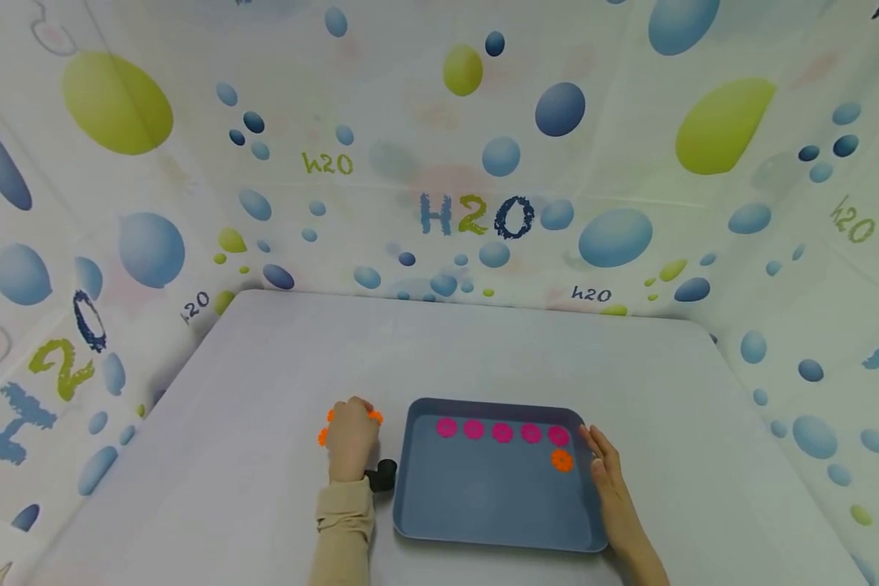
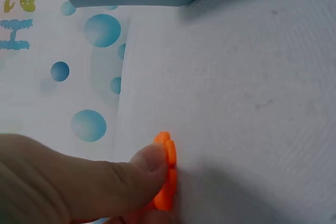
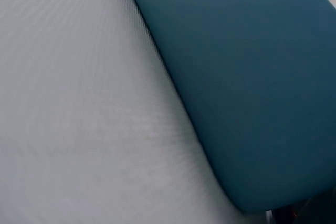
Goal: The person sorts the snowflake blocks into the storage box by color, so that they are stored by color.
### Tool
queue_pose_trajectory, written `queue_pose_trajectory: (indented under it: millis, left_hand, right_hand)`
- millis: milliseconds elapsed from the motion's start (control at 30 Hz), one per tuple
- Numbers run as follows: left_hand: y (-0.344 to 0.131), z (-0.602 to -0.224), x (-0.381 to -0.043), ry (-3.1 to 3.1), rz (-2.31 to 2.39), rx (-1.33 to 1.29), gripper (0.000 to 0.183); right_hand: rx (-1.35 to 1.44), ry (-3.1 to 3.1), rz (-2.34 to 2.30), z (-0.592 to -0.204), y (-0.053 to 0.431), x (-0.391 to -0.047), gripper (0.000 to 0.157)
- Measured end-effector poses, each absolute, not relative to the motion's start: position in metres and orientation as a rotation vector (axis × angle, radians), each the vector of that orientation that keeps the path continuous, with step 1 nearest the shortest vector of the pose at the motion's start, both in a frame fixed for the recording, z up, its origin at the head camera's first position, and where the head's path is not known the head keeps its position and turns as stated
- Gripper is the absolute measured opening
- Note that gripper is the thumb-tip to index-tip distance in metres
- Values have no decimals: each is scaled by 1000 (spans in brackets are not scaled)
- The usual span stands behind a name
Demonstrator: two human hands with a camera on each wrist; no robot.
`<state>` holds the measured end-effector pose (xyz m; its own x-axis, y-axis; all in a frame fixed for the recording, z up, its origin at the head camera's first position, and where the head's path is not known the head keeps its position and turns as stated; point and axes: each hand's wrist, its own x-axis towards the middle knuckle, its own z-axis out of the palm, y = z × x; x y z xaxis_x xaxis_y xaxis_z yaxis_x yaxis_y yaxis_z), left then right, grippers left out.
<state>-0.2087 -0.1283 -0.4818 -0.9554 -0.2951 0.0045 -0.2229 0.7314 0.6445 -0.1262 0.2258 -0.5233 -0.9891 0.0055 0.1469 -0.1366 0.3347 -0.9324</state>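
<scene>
My left hand (image 1: 353,442) is left of the blue-grey tray (image 1: 483,500), over several orange flower-shaped pieces (image 1: 323,438) that it partly hides. In the left wrist view its thumb (image 2: 118,182) and a finger below pinch an orange flower-shaped piece (image 2: 171,156), seen edge-on. Against the tray's right side rests my right hand (image 1: 618,496), its fingers fairly straight along the rim. Several pink flower-shaped pieces (image 1: 502,433) lie in a row along the tray's far side. One orange flower-shaped piece (image 1: 561,461) lies below the row's right end. The right wrist view shows the tray's outer wall (image 3: 252,87), no fingers.
Tray and loose pieces are on a white-covered table (image 1: 469,350). A black wrist camera (image 1: 382,475) sits on the left wrist, close to the tray's left wall. Behind and beside the table hangs a white curtain (image 1: 381,203) printed with coloured drops and lettering.
</scene>
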Motion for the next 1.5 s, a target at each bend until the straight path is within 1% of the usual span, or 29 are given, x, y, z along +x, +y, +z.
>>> queue_pose_trajectory:
  millis: [200, 367, 467, 567, 767, 900, 1100, 1300, 1500]
  left_hand:
    - [-128, -482, -206, -2856, -1018, 396, 15]
    - [-129, -484, -203, -2907, -991, 380, 28]
    - [-128, -482, -202, -2916, -983, 361, 29]
    - [-128, -481, -203, -2912, -975, 328, 24]
    - [-131, -479, -202, -2881, -1037, 296, 19]
    - [-137, -478, -200, -2853, -1128, 317, 11]
    - [-143, -477, -200, -2841, -1159, 379, 13]
    - [-148, -480, -201, -2772, -1304, 409, 15]
    - [-145, -474, -206, -2600, -1705, 497, 23]
  right_hand:
    - [124, -2457, 1779, -522, 227, -126, 51]
    - [159, -2443, 1773, -522, 227, -125, 50]
    - [171, -2441, 1757, -522, 227, -125, 50]
    - [163, -2444, 1755, -524, 228, -126, 50]
    - [148, -2452, 1764, -523, 227, -126, 50]
    - [170, -2439, 1768, -521, 227, -124, 50]
    - [218, -2403, 1761, -520, 227, -124, 49]
    - [191, -2418, 1767, -520, 227, -124, 49]
    - [197, -2418, 1768, -520, 226, -124, 49]
